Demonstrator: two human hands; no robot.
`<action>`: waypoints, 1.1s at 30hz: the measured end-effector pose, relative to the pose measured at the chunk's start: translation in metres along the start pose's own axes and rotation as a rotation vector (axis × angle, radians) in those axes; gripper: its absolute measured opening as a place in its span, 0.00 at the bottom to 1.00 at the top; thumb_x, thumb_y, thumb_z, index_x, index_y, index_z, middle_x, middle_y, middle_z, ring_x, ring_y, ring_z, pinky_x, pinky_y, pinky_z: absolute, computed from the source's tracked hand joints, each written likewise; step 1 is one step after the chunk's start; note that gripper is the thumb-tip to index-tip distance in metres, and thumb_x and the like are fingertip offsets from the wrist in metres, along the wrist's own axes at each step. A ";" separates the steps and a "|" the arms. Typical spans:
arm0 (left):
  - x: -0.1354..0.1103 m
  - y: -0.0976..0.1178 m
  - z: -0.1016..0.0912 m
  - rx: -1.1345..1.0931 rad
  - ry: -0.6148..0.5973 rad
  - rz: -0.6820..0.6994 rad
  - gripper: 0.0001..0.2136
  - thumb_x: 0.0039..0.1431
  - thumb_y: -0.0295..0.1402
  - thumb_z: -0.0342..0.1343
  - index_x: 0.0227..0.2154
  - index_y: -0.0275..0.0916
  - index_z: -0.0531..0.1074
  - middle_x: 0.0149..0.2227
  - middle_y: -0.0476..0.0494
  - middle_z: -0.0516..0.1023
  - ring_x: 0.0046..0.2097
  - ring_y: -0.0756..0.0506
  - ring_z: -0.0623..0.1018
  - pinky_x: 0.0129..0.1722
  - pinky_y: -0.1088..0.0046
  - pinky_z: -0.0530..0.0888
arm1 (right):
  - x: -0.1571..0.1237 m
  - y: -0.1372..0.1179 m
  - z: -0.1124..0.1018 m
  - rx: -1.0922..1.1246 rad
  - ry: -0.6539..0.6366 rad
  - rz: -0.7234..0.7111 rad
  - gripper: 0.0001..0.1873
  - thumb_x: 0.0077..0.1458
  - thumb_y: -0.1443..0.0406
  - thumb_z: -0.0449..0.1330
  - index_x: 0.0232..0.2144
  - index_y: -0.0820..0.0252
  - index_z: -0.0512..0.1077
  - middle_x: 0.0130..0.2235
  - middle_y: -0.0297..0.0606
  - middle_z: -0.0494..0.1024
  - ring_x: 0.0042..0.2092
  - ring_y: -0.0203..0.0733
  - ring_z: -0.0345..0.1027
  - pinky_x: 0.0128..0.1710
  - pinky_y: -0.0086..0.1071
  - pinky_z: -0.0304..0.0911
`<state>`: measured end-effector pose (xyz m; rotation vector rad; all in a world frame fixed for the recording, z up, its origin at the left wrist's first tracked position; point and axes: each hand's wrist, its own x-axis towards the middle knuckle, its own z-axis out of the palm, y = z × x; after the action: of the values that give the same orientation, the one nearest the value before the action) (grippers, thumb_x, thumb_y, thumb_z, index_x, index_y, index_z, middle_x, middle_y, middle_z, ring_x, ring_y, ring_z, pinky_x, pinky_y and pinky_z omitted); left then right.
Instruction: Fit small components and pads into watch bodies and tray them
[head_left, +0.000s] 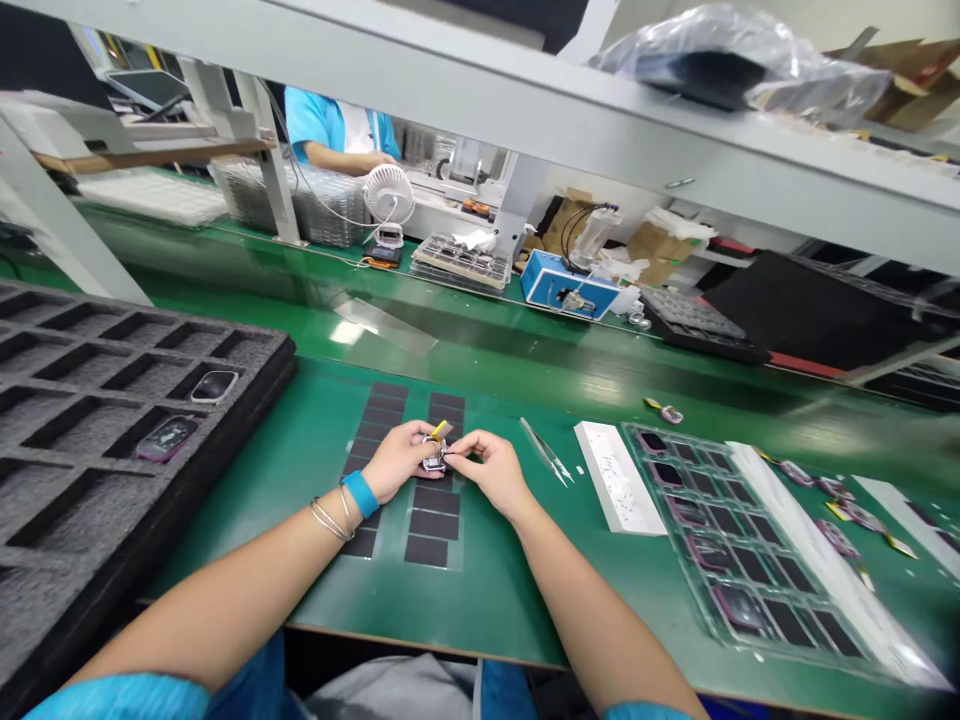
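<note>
Over the green table my left hand [401,462] is closed around a small smartwatch body [433,460], gripping it by its edges. A yellow flex tab [441,430] sticks up from its far side. My right hand [489,468] pinches at the right edge of that body with thumb and forefinger; whatever lies between these fingertips is too small to make out. Beneath both hands lie clear sheets with rows of black rectangular stickers [435,525]. A pair of tweezers [546,452] rests to the right of my right hand.
At left stands a grey foam tray [150,400] holding two watches. Right of the tweezers are a white block [619,478] and a clear plastic tray [709,600] with watch parts. Loose watch bodies [836,535] lie farther right. Beyond the bench, a person in blue [341,130] works.
</note>
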<state>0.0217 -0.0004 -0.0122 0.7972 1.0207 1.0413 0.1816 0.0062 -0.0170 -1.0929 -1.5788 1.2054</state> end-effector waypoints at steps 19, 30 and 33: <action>0.003 -0.005 -0.002 0.020 -0.054 -0.004 0.15 0.38 0.32 0.65 0.29 0.33 0.68 0.23 0.47 0.74 0.23 0.51 0.74 0.23 0.75 0.76 | -0.006 -0.002 0.011 -0.333 0.036 -0.187 0.04 0.47 0.67 0.61 0.25 0.58 0.67 0.29 0.34 0.75 0.33 0.40 0.70 0.37 0.33 0.64; 0.003 -0.007 -0.001 0.020 -0.075 0.023 0.18 0.36 0.37 0.66 0.30 0.34 0.67 0.25 0.45 0.75 0.23 0.48 0.75 0.20 0.73 0.74 | 0.001 0.008 0.005 -0.370 0.201 -0.269 0.21 0.40 0.60 0.66 0.39 0.59 0.70 0.40 0.44 0.73 0.43 0.47 0.68 0.43 0.42 0.65; 0.003 -0.009 0.000 0.019 -0.121 0.006 0.19 0.35 0.36 0.65 0.30 0.34 0.67 0.22 0.46 0.74 0.22 0.47 0.75 0.19 0.72 0.74 | 0.005 0.012 0.001 -0.155 0.072 -0.099 0.20 0.45 0.53 0.63 0.38 0.60 0.72 0.37 0.43 0.76 0.38 0.45 0.71 0.39 0.39 0.68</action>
<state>0.0247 -0.0001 -0.0216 0.8690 0.9272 0.9780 0.1812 0.0130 -0.0286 -1.1295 -1.6715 0.9814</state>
